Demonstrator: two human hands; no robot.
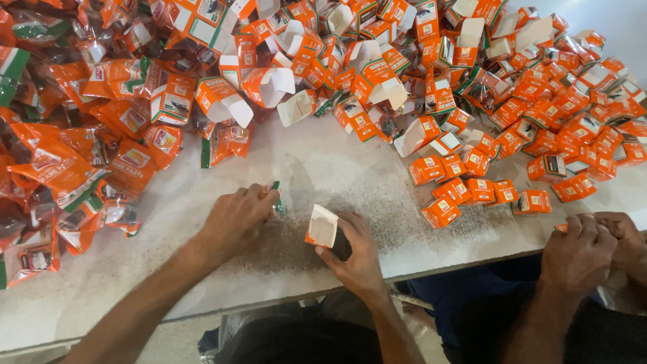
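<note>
Here a pale, speckled table (317, 168) fills the view, its near edge running across the bottom, with a strip of light floor showing below that edge at the left. A darker, gritty patch marks the tabletop just around the open carton (322, 227), which serves as the landmark for everything else.

That small orange carton sits near the table's front edge, its white flap raised and its mouth open; what is inside cannot be made out. The right hand (356, 253) curls around it from below and to the right, fingers closed on its side. Just left of the carton, the left hand (236, 219) has its fingers pinched shut on a small orange and green sachet (276, 201), which pokes out past the fingertips.

Far left of the carton lies a heap of filled orange sachets (67, 148), glossy and crumpled. Beyond the carton, toward the back of the table, is a jumble of open cartons (303, 61) with white flaps up, their contents not visible. To the right of the carton stand closed orange cartons (472, 185), some in a loose row, with many more piled behind them.

Well to the right of the carton, at the table's edge, another person's hands (593, 249) are clasped together over something small and orange.
</note>
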